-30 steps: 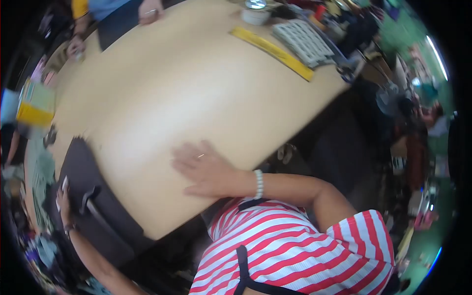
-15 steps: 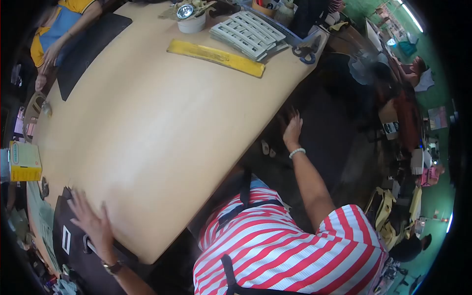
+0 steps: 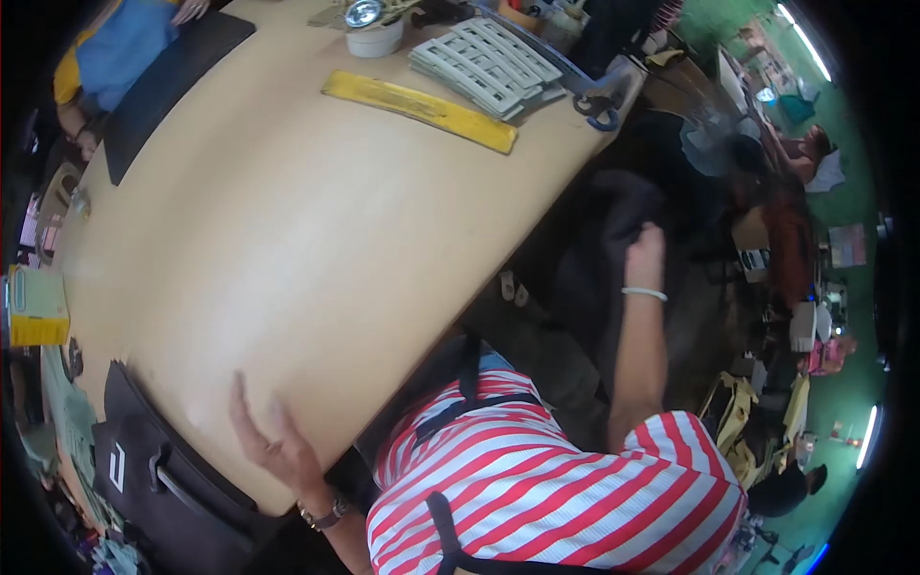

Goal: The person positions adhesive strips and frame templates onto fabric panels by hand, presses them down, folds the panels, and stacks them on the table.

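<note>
My left hand (image 3: 278, 450), with a wristwatch on, hovers by the table's near edge with its fingers apart and nothing in it; the fingertips are blurred. Beside it at the lower left, a dark fabric bag piece (image 3: 144, 498) with a white mark and a strap-like handle lies over the table's corner. My right hand (image 3: 646, 251), wearing a pale bracelet, is off the right side of the table, closed on a dark piece of fabric (image 3: 628, 201). Part of that fabric is lifted in a fold, and its lower part blends into the shadow.
On the table (image 3: 316, 220) are a yellow ruler-like strip (image 3: 417, 110), pale slotted panels (image 3: 484, 67), scissors (image 3: 599, 110), a white pot (image 3: 374, 38) and a black sheet (image 3: 177, 91). A yellow-and-white box (image 3: 38, 307) stands left. Another person (image 3: 125, 57) is across the table.
My left hand has moved right, away from the dark bag piece. My right hand has closed on dark fabric and raised part of it. The person opposite has shifted their arms.
</note>
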Action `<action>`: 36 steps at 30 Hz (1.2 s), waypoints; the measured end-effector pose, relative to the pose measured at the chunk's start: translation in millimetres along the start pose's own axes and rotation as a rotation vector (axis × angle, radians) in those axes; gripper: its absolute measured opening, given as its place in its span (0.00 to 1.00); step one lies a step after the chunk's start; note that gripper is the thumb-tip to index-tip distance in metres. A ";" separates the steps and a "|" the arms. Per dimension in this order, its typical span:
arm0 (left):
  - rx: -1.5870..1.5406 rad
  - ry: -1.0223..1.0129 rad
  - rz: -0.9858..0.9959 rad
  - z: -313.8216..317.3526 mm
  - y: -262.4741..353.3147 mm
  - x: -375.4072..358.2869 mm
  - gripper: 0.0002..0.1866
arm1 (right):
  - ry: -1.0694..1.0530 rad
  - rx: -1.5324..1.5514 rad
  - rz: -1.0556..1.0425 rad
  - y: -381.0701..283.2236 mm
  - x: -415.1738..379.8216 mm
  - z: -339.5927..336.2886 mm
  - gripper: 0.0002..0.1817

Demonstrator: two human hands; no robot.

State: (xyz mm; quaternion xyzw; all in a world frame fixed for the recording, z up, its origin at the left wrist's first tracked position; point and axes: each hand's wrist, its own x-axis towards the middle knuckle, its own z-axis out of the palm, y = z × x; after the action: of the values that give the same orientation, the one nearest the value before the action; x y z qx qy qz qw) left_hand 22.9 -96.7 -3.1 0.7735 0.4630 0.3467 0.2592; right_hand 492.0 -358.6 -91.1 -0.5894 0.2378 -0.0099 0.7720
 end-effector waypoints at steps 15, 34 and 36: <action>-1.054 0.102 -0.584 35.6 -0.7 21.7 0.26 | -1.695 -0.433 -0.594 126.3 -382.1 264.3 0.16; -0.502 0.034 -0.419 -40.3 -37.9 -26.5 0.30 | -0.985 -1.074 -1.326 26.6 -265.8 111.6 0.35; -0.428 -0.017 -0.399 -40.9 -46.3 -8.0 0.27 | -1.016 -1.165 -1.308 33.7 -244.9 142.0 0.24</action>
State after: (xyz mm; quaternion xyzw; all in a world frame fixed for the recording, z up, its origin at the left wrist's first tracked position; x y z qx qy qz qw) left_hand -36.4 -80.4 -13.4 0.5977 0.5202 0.3720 0.4835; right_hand 319.7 -147.4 -7.6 -0.8234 -0.5207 -0.0613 0.2172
